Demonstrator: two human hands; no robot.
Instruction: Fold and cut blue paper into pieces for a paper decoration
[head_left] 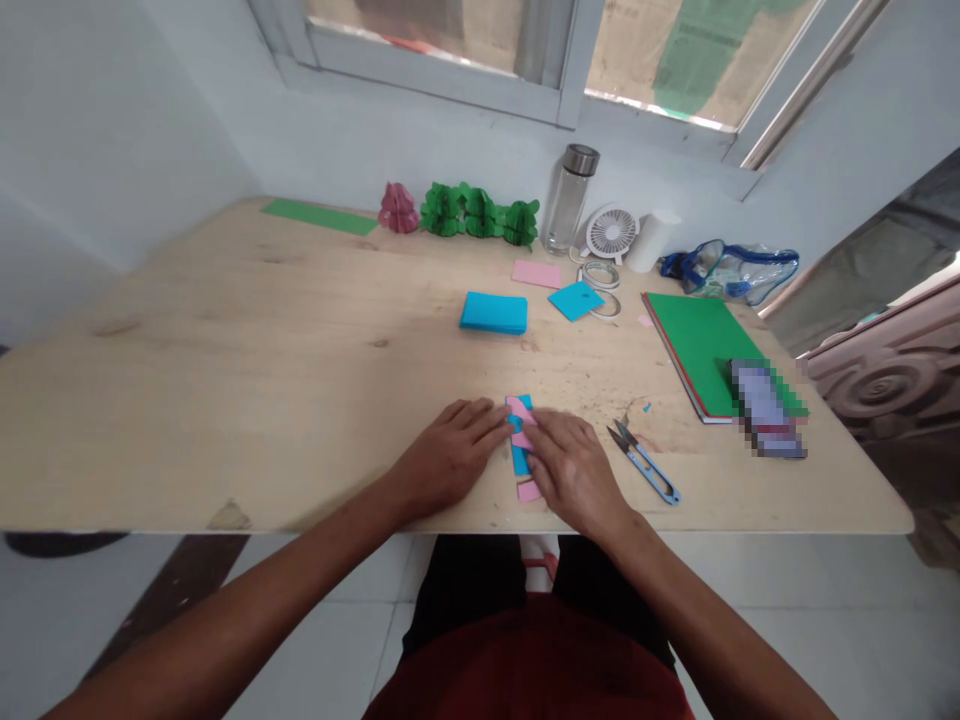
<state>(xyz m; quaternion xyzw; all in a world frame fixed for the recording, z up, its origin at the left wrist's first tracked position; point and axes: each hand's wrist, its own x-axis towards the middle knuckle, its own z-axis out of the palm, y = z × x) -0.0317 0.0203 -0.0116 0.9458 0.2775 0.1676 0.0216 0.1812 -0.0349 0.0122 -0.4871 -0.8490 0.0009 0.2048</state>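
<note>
A narrow blue paper strip [521,462] lies on the table near its front edge, with a cut pink paper piece [518,405] on top of it. My left hand [448,455] holds the left edge of these papers with its fingertips, fingers close together. From the other side, my right hand [576,468] presses its fingers on the pink piece and covers part of both papers. A small pink scrap [528,491] lies just below the strip, beside my right hand. Thread snips [646,465] with pale blue handles rest to the right, apart from the hand.
A folded blue paper stack [493,314], a blue sheet [576,300] and tape rolls [601,276] lie farther back. Green paper ornaments [478,213], a glass bottle [570,200] and a small fan [611,233] stand by the wall. A green book [697,350] bears a blurred phone [765,405].
</note>
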